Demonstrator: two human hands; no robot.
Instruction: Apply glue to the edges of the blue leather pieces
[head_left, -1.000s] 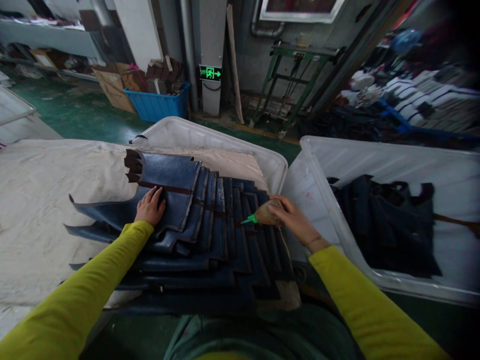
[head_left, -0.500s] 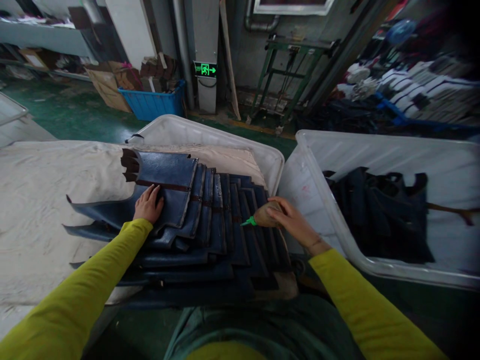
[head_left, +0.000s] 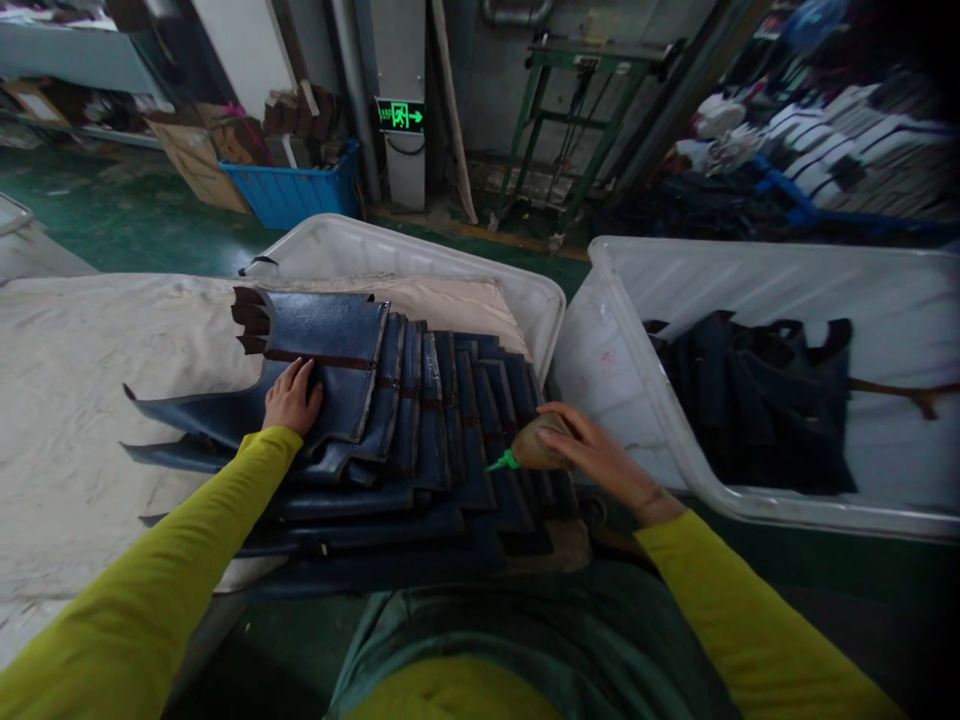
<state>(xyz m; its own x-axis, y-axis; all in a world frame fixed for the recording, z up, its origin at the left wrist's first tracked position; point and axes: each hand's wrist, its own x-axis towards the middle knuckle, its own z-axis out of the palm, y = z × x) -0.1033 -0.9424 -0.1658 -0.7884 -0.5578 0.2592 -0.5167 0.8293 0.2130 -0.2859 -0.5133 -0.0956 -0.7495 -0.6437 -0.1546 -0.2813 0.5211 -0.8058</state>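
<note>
Nearest the camera, two yellow sleeves reach out over a fanned stack of dark blue leather pieces (head_left: 420,430), which lies on a cloth-covered table (head_left: 82,400), its far edge by a bin. The left hand (head_left: 291,398) lies flat and open on the top piece, fingers spread, pressing it down; it sits in the same spot as a second ago. The right hand (head_left: 600,455) is curled around a brown squeeze bottle (head_left: 541,444) with a green nozzle; over the last second the nozzle has slid a little nearer along the right-hand pieces, so the bottle seems to be tracing down a staggered edge, with the stack itself unmoved. I count about ten overlapped pieces in the fan, though the lowest ones merge in shadow. Beyond the stack stand two white plastic bins: one (head_left: 450,270) directly behind the pieces, lined with pale cloth, and one (head_left: 750,270) to the right holding a heap of dark pieces too tangled to count. Farther off sit one blue crate (head_left: 292,195) and one green exit sign (head_left: 400,116).
</note>
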